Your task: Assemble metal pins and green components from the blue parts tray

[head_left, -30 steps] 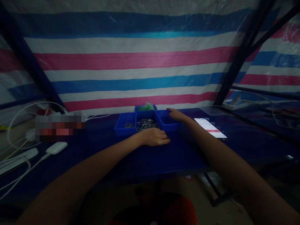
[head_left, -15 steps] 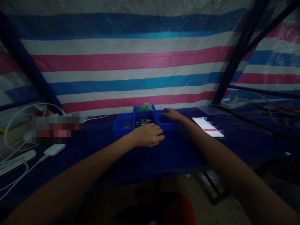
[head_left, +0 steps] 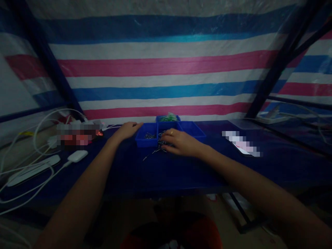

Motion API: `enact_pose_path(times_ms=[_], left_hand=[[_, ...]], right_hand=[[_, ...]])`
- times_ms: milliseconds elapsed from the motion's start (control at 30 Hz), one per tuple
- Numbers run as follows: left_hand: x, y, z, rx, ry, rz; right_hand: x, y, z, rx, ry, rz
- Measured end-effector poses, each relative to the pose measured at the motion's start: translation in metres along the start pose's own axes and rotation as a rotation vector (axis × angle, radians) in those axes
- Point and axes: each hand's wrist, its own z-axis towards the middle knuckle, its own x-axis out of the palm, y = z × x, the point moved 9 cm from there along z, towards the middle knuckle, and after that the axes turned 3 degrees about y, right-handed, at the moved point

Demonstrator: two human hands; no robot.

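At the far left corner of the left blue bin [head_left: 146,142], my left hand [head_left: 127,130] grips the rim, fingers pointing right. Thin metal pins with heads, like rivets or screws [head_left: 149,136], lie inside that bin. My right hand [head_left: 181,141], with a ring on one finger, is low over the front of the middle blue bin [head_left: 168,126]. Its fingers and thumb are apart, pointing left, touching more dark metal pins [head_left: 162,146]. Some pins lie on the table just before the bin, one [head_left: 146,157] further out. The fingertips are partly hidden among the pins.
A right-hand blue bin [head_left: 193,128] adjoins the middle one; behind stands a bin with green plastic-wrapped items [head_left: 168,117]. A phone [head_left: 242,147] lies right on the blue table [head_left: 171,173]. White cables and a charger [head_left: 77,156] occupy the left. Striped sheeting [head_left: 166,69] hangs behind.
My left hand has moved from before the middle bin to the left bin's corner. My right hand has left the right bin for the middle one. Pins now lie on the table.
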Motion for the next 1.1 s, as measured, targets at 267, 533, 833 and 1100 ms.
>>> enact_pose_path(times_ms=[267,533,833,1100], left_hand=[[0.016,0.005,0.003,-0.063,0.105,0.037],[0.014,0.013,0.005,-0.089,0.094,0.071],[-0.009,0.020,0.001,-0.127,-0.023,0.125],[-0.025,-0.034,-0.105,0.052,-0.200,0.164]], right_hand=[[0.055,0.044,0.005,-0.199,0.143,-0.059],[0.070,0.011,0.011,-0.164,0.148,-0.110],[0.034,-0.014,0.008,-0.040,0.047,-0.107],[-0.004,-0.104,-0.035,0.467,0.215,-0.076]])
